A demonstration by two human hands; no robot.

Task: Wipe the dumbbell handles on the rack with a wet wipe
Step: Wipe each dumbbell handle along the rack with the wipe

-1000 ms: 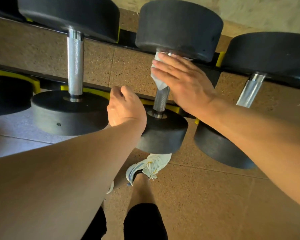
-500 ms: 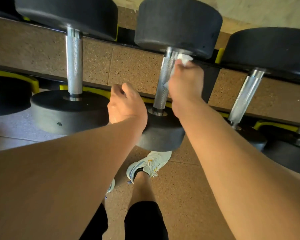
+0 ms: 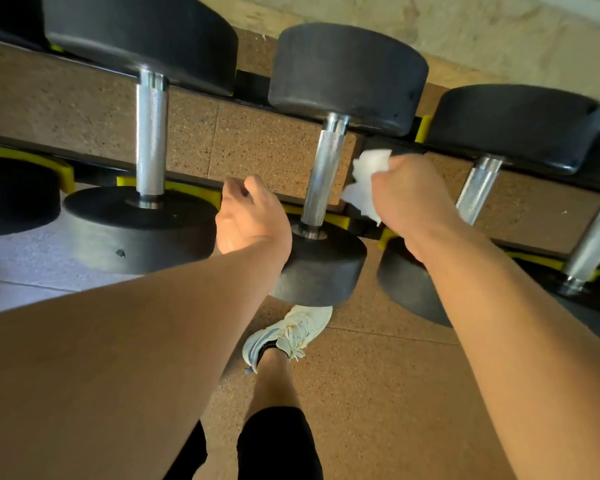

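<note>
The crumpled white wet wipe, clenched in the right hand, has come off the knurled steel handle of the middle black dumbbell and now sits just beside it (on the yellow-cradled rack), while the left hand, fingers curled and holding nothing visible, stays by that dumbbell's near head.

Warm, fairly dim light, brighter on the pale wall at top right. Glints run down the chrome handles (sharp enough to show knurling). Edges bow wide-angle; the near forearms look soft.
</note>
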